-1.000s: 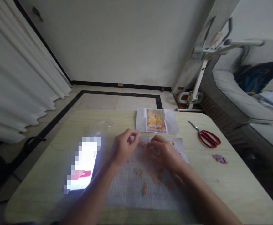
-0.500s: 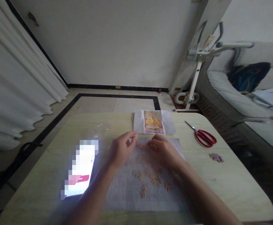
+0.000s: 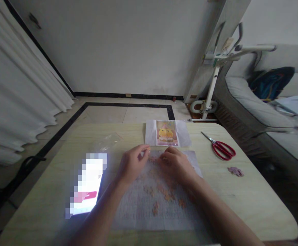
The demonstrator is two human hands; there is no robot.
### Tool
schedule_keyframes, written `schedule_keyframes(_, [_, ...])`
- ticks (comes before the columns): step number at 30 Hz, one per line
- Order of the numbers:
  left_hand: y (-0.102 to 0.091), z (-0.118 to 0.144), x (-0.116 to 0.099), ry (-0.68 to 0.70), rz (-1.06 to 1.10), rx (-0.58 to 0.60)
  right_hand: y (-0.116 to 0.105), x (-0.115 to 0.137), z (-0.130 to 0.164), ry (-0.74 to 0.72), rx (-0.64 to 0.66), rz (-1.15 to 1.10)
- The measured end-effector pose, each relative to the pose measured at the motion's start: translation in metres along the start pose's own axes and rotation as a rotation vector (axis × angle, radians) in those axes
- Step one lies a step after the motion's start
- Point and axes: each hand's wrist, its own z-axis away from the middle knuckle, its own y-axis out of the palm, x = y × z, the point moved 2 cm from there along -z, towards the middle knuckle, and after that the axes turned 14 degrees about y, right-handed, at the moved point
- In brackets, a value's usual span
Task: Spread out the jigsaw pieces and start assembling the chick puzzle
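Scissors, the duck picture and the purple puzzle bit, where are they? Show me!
scissors (image 3: 224, 150): head view, on the red handles.
duck picture (image 3: 166, 133): head view, on the yellow duck.
purple puzzle bit (image 3: 235, 171): head view, on its middle.

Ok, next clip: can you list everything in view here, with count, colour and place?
table: one, pale wood, fills the foreground
grid sheet: one, white, under both hands
puzzle pieces: several, orange, loose on the sheet
picture sheet: one, yellow figure on pink, behind the grid sheet
scissors: one, red handles, right side of table
small piece cluster: one, purplish, near the scissors
phone: one, lit screen, left of the sheet
curtain: white, far left
sofa: grey, far right
left hand: fingers pinched on a small piece
right hand: resting on the pieces
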Motion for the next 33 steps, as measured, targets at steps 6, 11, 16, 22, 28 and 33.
schedule_keyframes(6, [0.0010,0.0003,0.0007,0.013,-0.008,-0.007,0.0020,0.0015,0.0000,0.028,-0.031,0.018])
schedule_keyframes(11, [0.0004,0.0006,0.0002,0.009,-0.021,-0.008,0.0030,0.0046,0.0009,0.025,-0.016,0.029])
schedule_keyframes(16, [0.0005,0.0004,0.0000,0.015,-0.022,0.002,0.0041,0.0043,0.0004,0.039,-0.030,0.042])
schedule_keyframes(22, [0.0014,0.0008,0.0010,0.019,-0.016,-0.003,0.0031,0.0056,0.0006,0.041,0.000,0.044])
schedule_keyframes(28, [0.0012,0.0009,0.0007,0.013,-0.011,0.009,0.0050,0.0038,0.0022,0.023,-0.016,0.044])
schedule_keyframes(33, [0.0008,0.0011,0.0006,0.011,0.003,0.022,0.0054,0.0045,0.0028,0.008,-0.033,0.040])
